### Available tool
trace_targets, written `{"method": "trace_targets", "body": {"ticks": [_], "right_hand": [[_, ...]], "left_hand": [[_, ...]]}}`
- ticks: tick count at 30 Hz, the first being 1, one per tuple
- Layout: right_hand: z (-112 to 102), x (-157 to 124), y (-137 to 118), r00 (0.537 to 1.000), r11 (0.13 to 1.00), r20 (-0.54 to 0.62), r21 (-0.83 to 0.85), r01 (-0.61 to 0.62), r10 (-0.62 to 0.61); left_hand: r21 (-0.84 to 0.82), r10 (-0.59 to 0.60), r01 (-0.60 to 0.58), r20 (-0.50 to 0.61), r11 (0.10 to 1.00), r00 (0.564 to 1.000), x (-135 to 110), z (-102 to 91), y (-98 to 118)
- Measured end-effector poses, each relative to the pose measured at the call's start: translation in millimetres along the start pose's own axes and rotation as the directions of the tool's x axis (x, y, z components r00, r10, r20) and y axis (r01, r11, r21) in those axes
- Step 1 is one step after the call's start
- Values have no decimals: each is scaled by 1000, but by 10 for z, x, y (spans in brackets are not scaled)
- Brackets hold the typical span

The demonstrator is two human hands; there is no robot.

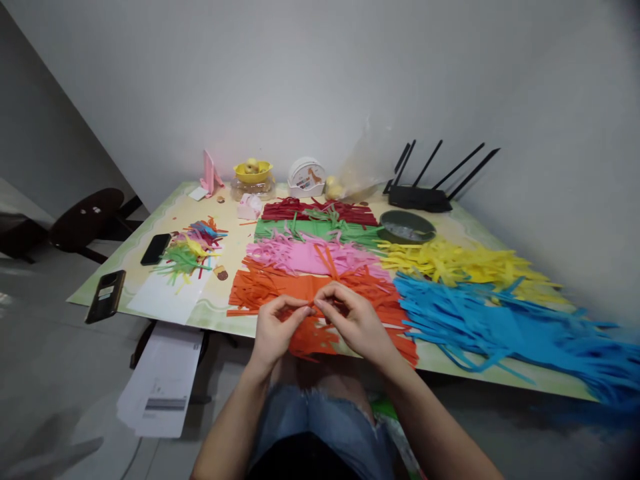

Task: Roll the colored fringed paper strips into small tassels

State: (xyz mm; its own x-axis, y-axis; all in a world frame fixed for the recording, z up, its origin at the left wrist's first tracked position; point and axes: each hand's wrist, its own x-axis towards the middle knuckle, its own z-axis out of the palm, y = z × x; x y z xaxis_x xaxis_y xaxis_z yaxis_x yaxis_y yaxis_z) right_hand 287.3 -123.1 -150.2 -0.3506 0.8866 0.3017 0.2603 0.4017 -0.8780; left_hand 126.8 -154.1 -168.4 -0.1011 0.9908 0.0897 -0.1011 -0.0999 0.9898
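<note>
My left hand (pixel 280 327) and my right hand (pixel 355 320) meet at the table's front edge, thumbs and fingertips pinched close together. Between them is a thin strip of the orange fringed sheet (pixel 300 287), mostly hidden by my fingers. That sheet looks like felt or cloth, its sides cut into narrow strips, some hanging over the edge. Behind it lie a pink fringed sheet (pixel 300 257), a green fringed sheet (pixel 290 230) and a dark red fringed sheet (pixel 320 212). To the right are a blue fringed sheet (pixel 505 327) and a yellow fringed sheet (pixel 465 263).
Left on the table are mixed coloured scraps (pixel 193 250) on white paper (pixel 165 297) and two phones, one black (pixel 156 249), one brown (pixel 106 295). A dark bowl (pixel 407 227), a router (pixel 420 198) and a yellow fruit basket (pixel 253 175) stand farther back. A stool (pixel 87 217) stands left.
</note>
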Motion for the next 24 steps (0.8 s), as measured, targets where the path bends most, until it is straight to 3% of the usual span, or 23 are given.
{"method": "trace_targets", "body": {"ticks": [5, 9, 11, 14, 16, 17, 18, 20, 22, 24], "right_hand": [[37, 25, -18, 997, 1000, -82, -24, 4, -6], [194, 7, -6, 990, 999, -136, -10, 30, -31], [282, -33, 23, 991, 999, -134, 26, 26, -23], [348, -134, 143, 998, 993, -48, 117, -22, 28], [346, -205, 278, 996, 981, -20, 181, -76, 81], [340, -234, 349, 993, 972, -28, 210, -103, 111], [336, -256, 415, 989, 964, -39, 234, -127, 139], [344, -281, 515, 982, 949, -52, 268, -163, 183], [367, -292, 570, 978, 944, -46, 274, -182, 202], [368, -322, 614, 977, 951, -54, 246, -185, 204]], "left_hand": [[-170, -120, 120, 12, 978, 993, 29, -77, -10], [-297, -193, 191, 23, 936, 981, -26, -66, -71], [-325, -237, 233, 28, 917, 971, -78, -174, -130], [-106, -188, 177, -102, 978, 977, -143, -726, -139], [236, 19, 61, -321, 970, 947, -162, -1326, -31], [458, 189, 35, -434, 889, 881, -153, -1646, 49], [676, 370, 66, -480, 734, 795, -126, -1948, 130], [911, 559, 200, -384, 362, 735, -4, -2413, 242], [974, 508, 208, -223, 87, 832, 191, -2626, 229], [992, 393, 125, -112, -8, 913, 400, -2625, 98]]}}
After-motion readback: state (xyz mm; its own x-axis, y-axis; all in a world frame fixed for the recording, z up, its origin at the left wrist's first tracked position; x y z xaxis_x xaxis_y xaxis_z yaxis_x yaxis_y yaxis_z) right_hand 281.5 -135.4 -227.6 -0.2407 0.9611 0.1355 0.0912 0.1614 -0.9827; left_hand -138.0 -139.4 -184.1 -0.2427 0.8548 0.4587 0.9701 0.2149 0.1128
